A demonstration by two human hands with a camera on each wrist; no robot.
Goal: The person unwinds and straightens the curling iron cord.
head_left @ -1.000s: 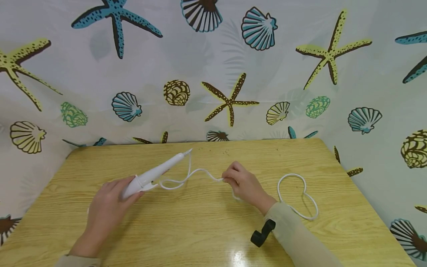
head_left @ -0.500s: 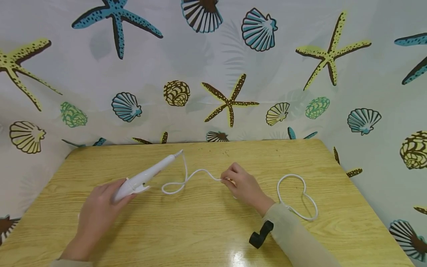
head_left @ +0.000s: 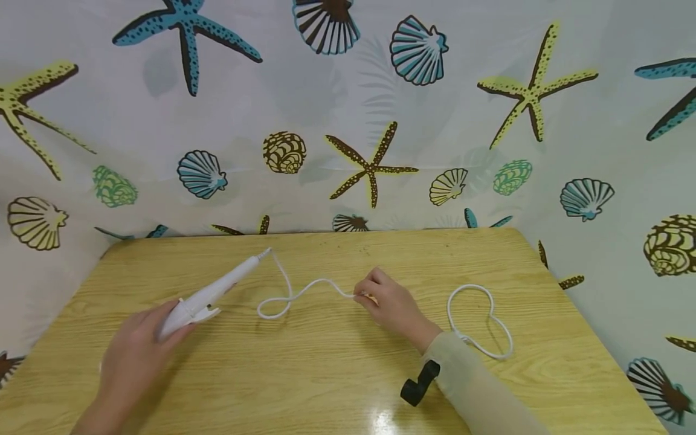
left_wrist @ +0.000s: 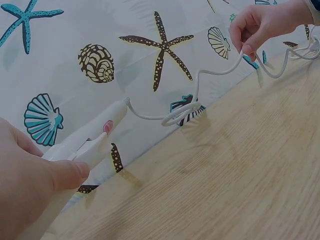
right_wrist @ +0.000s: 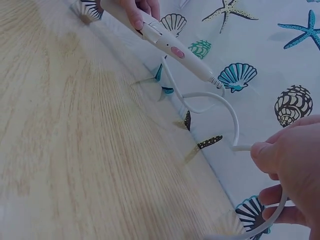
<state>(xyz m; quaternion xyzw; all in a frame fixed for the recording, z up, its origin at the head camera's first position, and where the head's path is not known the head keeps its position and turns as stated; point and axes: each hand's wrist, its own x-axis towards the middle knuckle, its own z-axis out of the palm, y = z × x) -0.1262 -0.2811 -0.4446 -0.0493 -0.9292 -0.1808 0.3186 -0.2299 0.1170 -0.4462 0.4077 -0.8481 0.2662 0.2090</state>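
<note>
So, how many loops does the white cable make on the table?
2: one loop between the hands, near the left hand; one bigger loop beside the right sleeve. Part under the sleeve is hidden.

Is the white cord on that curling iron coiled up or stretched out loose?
Loose. The cord snakes from the curling iron to the right hand, then lies in one open loop on the table.

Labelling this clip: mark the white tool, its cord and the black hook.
white tool (head_left: 209, 294), head view, middle of its body.
cord (head_left: 304, 289), head view, curve between the tool and the right hand.
black hook (head_left: 415, 384), head view, its bent stem.
</note>
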